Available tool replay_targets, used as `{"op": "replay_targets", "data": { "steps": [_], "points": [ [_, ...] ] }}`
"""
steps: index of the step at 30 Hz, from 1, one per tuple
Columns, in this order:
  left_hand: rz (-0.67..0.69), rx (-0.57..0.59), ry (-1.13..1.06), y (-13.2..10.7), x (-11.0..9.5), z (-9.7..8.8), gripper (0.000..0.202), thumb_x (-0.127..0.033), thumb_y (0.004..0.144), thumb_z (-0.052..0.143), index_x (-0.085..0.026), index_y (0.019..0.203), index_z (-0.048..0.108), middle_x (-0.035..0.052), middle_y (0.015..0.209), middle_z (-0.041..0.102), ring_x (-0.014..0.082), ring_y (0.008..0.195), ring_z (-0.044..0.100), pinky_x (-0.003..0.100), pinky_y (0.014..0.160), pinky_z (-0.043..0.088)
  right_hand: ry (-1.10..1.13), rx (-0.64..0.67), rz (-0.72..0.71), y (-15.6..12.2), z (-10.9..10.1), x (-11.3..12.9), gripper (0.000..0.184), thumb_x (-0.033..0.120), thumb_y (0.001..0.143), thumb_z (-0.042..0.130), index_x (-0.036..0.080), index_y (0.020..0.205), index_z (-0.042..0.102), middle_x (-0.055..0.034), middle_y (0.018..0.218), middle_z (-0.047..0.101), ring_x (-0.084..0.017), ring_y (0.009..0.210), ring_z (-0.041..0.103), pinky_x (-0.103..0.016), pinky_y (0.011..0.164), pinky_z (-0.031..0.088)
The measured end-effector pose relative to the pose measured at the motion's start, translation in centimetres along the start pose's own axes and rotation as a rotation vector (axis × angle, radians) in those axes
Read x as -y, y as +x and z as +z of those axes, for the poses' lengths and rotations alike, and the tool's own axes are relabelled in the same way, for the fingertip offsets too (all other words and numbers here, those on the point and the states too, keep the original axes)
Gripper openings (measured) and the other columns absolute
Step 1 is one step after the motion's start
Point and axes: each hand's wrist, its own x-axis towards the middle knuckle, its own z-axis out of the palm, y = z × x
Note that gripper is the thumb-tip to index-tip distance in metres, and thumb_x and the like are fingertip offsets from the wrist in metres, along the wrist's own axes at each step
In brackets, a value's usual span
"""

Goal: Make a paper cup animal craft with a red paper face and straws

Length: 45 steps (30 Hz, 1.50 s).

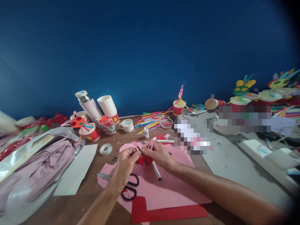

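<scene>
bare forearms [206, 179] come in from the lower edge, nearest the camera, over a red sheet [173, 213] partly under a broad pink sheet [173, 186] on the brown counter [85, 187]. above the pink sheet, the left hand [126, 160] and right hand [157, 153] meet; each grip is closed, thumb and fingers pinching the upper part of a small red piece [145, 160] with a green spot. dark slivers show at the fingertips, too small to make out. black-handled scissors [131, 188] lie beside the left wrist, partly hidden by it. a white marker [156, 172] slants just right of the red piece. farther back stand a glue stick [146, 132] and, near the wall, a loose heap of coloured sticks [151, 121]; a tape roll [106, 153] lies to the left.
</scene>
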Motion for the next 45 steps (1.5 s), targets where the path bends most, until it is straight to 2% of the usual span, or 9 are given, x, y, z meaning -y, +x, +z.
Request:
{"op": "replay_targets", "data": {
  "steps": [3, 5, 9, 23, 28, 34, 38, 42, 45],
  "points": [
    [0.005, -0.039, -0.011, 0.2, 0.1, 0.0, 0.021, -0.029, 0.063, 0.065, -0.015, 0.054, 0.053, -0.0022, 0.05, 0.054, 0.0089, 0.049, 0.046, 0.019, 0.049, 0.037, 0.09, 0.034, 0.014, 0.0, 0.0, 0.0, 0.019, 0.035, 0.077, 0.059, 0.016, 0.079, 0.06, 0.0006, 0.066, 0.058, -0.011, 0.057, 0.055, -0.022, 0.053, 0.042],
    [0.011, -0.07, -0.063, 0.4, 0.2, -0.1, 0.02, -0.029, 0.062, 0.066, -0.015, 0.055, 0.054, -0.0023, 0.052, 0.055, 0.0096, 0.051, 0.049, 0.02, 0.051, 0.04, 0.136, -0.006, 0.0, 0.0, -0.2, 0.2, 0.024, 0.041, 0.078, 0.059, 0.018, 0.084, 0.059, 0.0003, 0.071, 0.059, -0.011, 0.06, 0.055, -0.023, 0.056, 0.043],
    [0.008, -0.101, -0.112, 0.7, 0.5, -0.2, 0.019, -0.028, 0.06, 0.068, -0.014, 0.056, 0.056, -0.0022, 0.054, 0.056, 0.0106, 0.053, 0.052, 0.021, 0.054, 0.042, 0.089, -0.128, -0.087, 0.0, -1.0, 1.3, 0.032, 0.047, 0.082, 0.051, 0.018, 0.069, 0.055, 0.0001, 0.068, 0.055, -0.012, 0.066, 0.053, -0.023, 0.062, 0.043],
    [-0.004, -0.097, -0.013, 0.4, -0.1, -0.3, 0.017, -0.028, 0.063, 0.064, -0.014, 0.055, 0.057, -0.0018, 0.053, 0.055, 0.0095, 0.052, 0.048, 0.02, 0.051, 0.039, -0.197, -0.194, -0.124, 0.5, -1.5, 2.3, 0.025, 0.026, 0.08, 0.047, 0.017, 0.059, 0.056, 0.0003, 0.063, 0.057, -0.012, 0.063, 0.052, -0.024, 0.062, 0.039],
    [-0.028, -0.077, -0.029, 0.4, 0.2, -0.3, 0.018, -0.027, 0.064, 0.065, -0.015, 0.056, 0.056, -0.0024, 0.054, 0.055, 0.0092, 0.052, 0.048, 0.019, 0.051, 0.038, -0.257, -0.214, -0.117, 0.4, -1.5, 2.4, 0.028, 0.03, 0.081, 0.047, 0.018, 0.058, 0.056, 0.0, 0.061, 0.057, -0.013, 0.064, 0.052, -0.024, 0.063, 0.039],
    [-0.032, -0.058, -0.139, 0.8, 0.7, -0.5, 0.02, -0.03, 0.062, 0.068, -0.015, 0.056, 0.056, -0.0018, 0.053, 0.056, 0.0108, 0.052, 0.052, 0.022, 0.054, 0.042, -0.151, -0.152, -0.181, 0.3, -1.6, 2.4, 0.039, 0.044, 0.088, 0.041, 0.017, 0.066, 0.06, -0.0029, 0.069, 0.06, -0.014, 0.069, 0.055, -0.026, 0.068, 0.043],
    [-0.058, -0.083, -0.183, 0.6, -0.1, -0.5, 0.019, -0.03, 0.062, 0.068, -0.015, 0.057, 0.057, -0.0012, 0.053, 0.057, 0.0112, 0.05, 0.051, 0.023, 0.052, 0.042, -0.028, -0.168, -0.079, 0.3, -1.5, 1.6, 0.039, 0.05, 0.087, 0.042, 0.016, 0.084, 0.062, -0.0044, 0.074, 0.063, -0.015, 0.069, 0.057, -0.027, 0.066, 0.045],
    [-0.046, -0.13, -0.158, 0.5, -0.6, -0.6, 0.018, -0.031, 0.062, 0.067, -0.015, 0.06, 0.059, -0.0008, 0.055, 0.058, 0.0126, 0.052, 0.054, 0.024, 0.052, 0.043, -0.083, -0.088, -0.019, 0.2, -1.2, 0.9, 0.032, 0.045, 0.083, 0.051, 0.016, 0.079, 0.063, -0.0028, 0.074, 0.064, -0.014, 0.067, 0.057, -0.025, 0.063, 0.044],
    [-0.045, -0.109, -0.199, 0.8, -0.2, -0.7, 0.019, -0.031, 0.062, 0.068, -0.015, 0.062, 0.058, -0.0016, 0.055, 0.058, 0.0122, 0.05, 0.053, 0.024, 0.053, 0.043, -0.114, -0.034, -0.008, 0.1, -0.9, 0.9, 0.025, 0.038, 0.081, 0.053, 0.016, 0.079, 0.064, -0.0021, 0.076, 0.065, -0.014, 0.068, 0.058, -0.025, 0.063, 0.043]
  ]
}}
